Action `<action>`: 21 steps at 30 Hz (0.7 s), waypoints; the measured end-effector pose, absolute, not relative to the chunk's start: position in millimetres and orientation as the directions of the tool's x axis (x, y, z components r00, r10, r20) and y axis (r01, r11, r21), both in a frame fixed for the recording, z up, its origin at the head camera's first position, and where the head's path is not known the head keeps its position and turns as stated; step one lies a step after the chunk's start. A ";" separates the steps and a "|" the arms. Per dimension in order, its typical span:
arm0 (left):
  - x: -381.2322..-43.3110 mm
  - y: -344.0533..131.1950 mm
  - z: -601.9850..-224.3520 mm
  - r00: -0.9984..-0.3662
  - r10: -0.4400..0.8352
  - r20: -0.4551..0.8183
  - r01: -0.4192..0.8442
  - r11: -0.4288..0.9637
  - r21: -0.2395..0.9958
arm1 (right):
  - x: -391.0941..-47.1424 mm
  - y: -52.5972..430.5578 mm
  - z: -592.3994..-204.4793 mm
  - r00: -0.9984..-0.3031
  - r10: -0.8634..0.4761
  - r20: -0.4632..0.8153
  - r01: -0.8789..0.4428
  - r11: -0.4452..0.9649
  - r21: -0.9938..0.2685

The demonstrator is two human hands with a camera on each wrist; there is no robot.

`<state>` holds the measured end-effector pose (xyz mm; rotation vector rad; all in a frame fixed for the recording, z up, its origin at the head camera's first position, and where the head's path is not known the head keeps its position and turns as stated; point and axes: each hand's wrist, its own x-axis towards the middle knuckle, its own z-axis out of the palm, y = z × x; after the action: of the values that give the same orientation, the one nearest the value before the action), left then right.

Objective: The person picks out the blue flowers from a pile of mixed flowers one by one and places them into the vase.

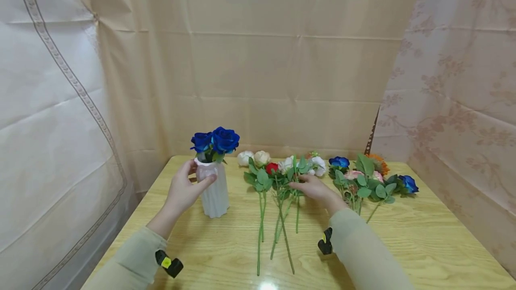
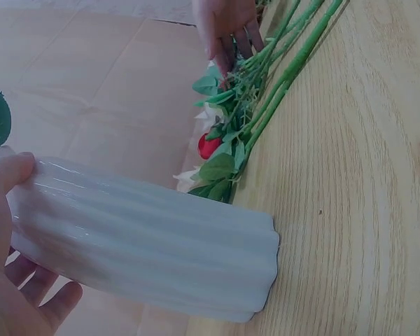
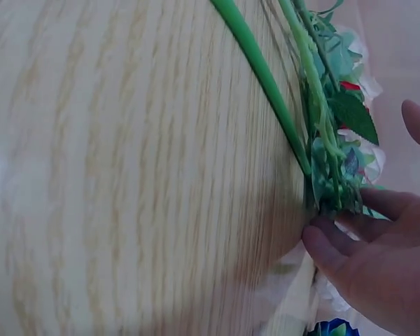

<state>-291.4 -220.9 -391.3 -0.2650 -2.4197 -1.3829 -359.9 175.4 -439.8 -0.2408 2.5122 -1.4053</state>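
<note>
A white ribbed vase (image 1: pixel 215 196) stands upright on the table's left side, two blue roses (image 1: pixel 225 140) in its mouth. My left hand (image 1: pixel 186 190) grips the vase just below its rim; in the left wrist view the thumb and fingers lie around the vase (image 2: pixel 140 231). My right hand (image 1: pixel 316 189) is at the leaves of the middle group of artificial flowers. In the right wrist view, the fingers of that hand (image 3: pixel 385 252) reach under and touch the green leaves and stems (image 3: pixel 322 133), the thumb held apart. This group has a red rose (image 1: pixel 272 168) and white flowers (image 1: pixel 318 165).
On the right of the wooden table (image 1: pixel 435 245) lies another group of flowers: blue roses (image 1: pixel 409 184), pink ones (image 1: pixel 354 174) and an orange flower (image 1: pixel 379 164). Long green stems (image 1: pixel 259 236) point toward the front edge. A beige curtain (image 1: pixel 282 66) hangs behind the table.
</note>
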 end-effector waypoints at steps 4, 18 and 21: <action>-291.4 -221.0 -391.5 -0.925 -0.008 0.380 0.324 0.509 0.797 | -357.9 178.1 -438.7 -0.948 -0.291 -0.131 -0.042 0.520 -0.853; -293.8 -219.6 -392.4 -0.932 -0.010 0.362 0.308 0.505 0.806 | -348.8 242.3 -414.1 -0.990 -0.077 -0.114 0.074 0.400 -0.913; -294.6 -220.6 -393.1 -0.932 -0.011 0.361 0.306 0.507 0.806 | -348.3 258.3 -414.9 -0.987 0.017 -0.157 0.150 0.409 -0.900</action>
<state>-294.6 -220.6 -393.1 -0.2464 -2.4335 -1.3947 -348.3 258.3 -414.9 0.1506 2.5318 -1.6365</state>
